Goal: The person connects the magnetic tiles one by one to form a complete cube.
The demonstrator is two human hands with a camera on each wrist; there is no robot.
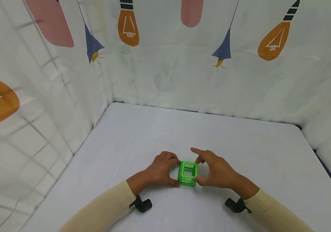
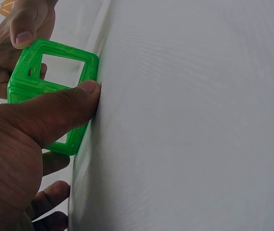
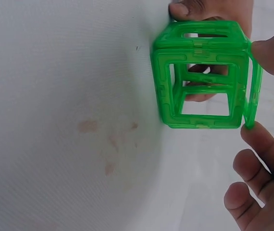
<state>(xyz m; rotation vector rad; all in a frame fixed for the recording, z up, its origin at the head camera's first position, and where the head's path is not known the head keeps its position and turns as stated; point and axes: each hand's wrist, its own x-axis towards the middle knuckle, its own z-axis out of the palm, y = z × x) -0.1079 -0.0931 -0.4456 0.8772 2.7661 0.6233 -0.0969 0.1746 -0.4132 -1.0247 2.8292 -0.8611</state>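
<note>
A green cube of see-through magnetic tiles [image 1: 187, 177] stands on the white table, its open square frames joined at the edges. My left hand [image 1: 161, 169] grips its left side, thumb at the near edge and fingers at the far one. From the right, my right hand [image 1: 219, 170] pinches the cube's upper tile between thumb and a fingertip, its index finger stretched out. In the right wrist view that upper tile [image 3: 255, 91] leans slightly away from the cube at one end. The left thumb [image 2: 69, 103] presses across a side frame in the left wrist view.
The white table [image 1: 226, 138] reaches back to a patterned curtain [image 1: 165, 71], which also hangs along the left and right. Black wrist cameras, one on the left wrist [image 1: 143, 205] and one on the right [image 1: 235, 205], sit low near the tabletop.
</note>
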